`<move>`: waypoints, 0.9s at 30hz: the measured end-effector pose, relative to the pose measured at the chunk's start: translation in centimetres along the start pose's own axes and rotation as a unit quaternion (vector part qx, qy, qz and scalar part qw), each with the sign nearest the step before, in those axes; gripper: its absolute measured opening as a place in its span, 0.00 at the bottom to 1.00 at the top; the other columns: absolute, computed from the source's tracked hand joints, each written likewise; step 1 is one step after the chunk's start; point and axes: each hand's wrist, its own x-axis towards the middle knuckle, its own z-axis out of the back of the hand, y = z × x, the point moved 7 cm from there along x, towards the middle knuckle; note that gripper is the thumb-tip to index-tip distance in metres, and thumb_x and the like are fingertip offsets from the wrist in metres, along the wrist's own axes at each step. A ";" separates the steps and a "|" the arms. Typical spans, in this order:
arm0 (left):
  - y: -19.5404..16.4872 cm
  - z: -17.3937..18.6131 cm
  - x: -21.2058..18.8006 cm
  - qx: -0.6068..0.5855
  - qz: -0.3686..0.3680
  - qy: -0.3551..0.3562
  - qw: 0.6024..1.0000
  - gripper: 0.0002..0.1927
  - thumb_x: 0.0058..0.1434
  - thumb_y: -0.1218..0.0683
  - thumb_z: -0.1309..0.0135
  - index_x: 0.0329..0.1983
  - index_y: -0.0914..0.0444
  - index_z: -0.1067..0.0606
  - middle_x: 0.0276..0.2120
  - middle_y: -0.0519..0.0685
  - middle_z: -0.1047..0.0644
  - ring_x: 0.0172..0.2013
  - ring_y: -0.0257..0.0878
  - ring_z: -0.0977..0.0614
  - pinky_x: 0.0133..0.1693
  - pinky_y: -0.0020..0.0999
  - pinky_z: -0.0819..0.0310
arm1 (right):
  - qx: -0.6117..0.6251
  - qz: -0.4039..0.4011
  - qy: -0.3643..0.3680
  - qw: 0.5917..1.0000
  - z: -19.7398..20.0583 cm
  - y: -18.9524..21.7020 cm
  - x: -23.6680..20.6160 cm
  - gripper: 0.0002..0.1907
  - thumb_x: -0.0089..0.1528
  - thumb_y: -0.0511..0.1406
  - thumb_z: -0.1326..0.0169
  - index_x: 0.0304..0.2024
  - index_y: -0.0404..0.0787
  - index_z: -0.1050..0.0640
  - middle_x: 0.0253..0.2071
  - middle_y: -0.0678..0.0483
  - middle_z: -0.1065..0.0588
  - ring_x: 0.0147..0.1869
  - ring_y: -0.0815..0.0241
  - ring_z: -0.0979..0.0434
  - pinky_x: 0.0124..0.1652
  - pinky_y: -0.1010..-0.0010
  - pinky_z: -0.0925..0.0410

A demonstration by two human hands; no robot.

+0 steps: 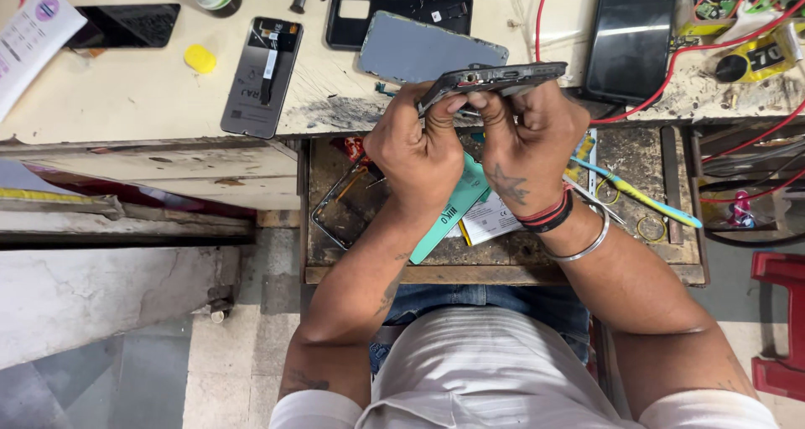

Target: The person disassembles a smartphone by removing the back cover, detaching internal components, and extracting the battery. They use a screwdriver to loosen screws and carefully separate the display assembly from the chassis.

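Both hands hold a dark phone body (495, 78) edge-on above the front of a worn workbench (151, 102). My left hand (415, 148) pinches its left end with thumb and fingers. My right hand (528, 140) grips the middle and right part from below; the wrist carries red and black bands and a metal bangle. A grey phone back panel (428, 52) lies on the bench just behind the held phone.
On the bench lie an opened phone (264, 77), a black case (394, 14), a dark phone (126, 25), a yellow disc (200, 58) and a black tablet (631, 35) with red wires (713, 43). An open drawer (654, 156) holds a teal card (449, 215), a toothbrush (637, 194) and a frame (344, 202). A red stool (780, 320) stands at right.
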 end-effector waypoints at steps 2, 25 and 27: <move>0.2 -0.1 -0.3 -0.005 0.003 -0.004 1.000 0.05 0.71 0.58 0.41 0.41 0.65 0.24 0.33 0.48 0.19 0.30 0.36 0.15 0.32 0.29 0.23 | -0.010 0.000 0.000 1.000 0.0 -0.2 -0.4 0.07 0.73 0.29 0.38 0.46 0.30 0.23 0.39 0.52 0.18 0.37 0.74 0.24 0.36 0.81 0.31; 1.1 0.0 -1.8 0.011 0.045 0.016 0.999 0.10 0.74 0.52 0.42 0.45 0.64 0.21 0.37 0.47 0.16 0.34 0.31 0.13 0.34 0.24 0.23 | -0.036 -0.023 0.015 0.999 0.2 -0.4 -1.6 0.08 0.75 0.33 0.41 0.50 0.33 0.23 0.39 0.53 0.18 0.37 0.69 0.18 0.38 0.80 0.28; 1.1 0.0 -1.8 0.016 0.039 0.016 0.999 0.10 0.74 0.52 0.43 0.45 0.64 0.21 0.37 0.47 0.16 0.34 0.31 0.14 0.33 0.24 0.23 | -0.040 -0.019 0.015 0.999 0.2 -0.4 -1.5 0.08 0.75 0.33 0.41 0.50 0.33 0.23 0.39 0.53 0.18 0.38 0.69 0.17 0.38 0.79 0.27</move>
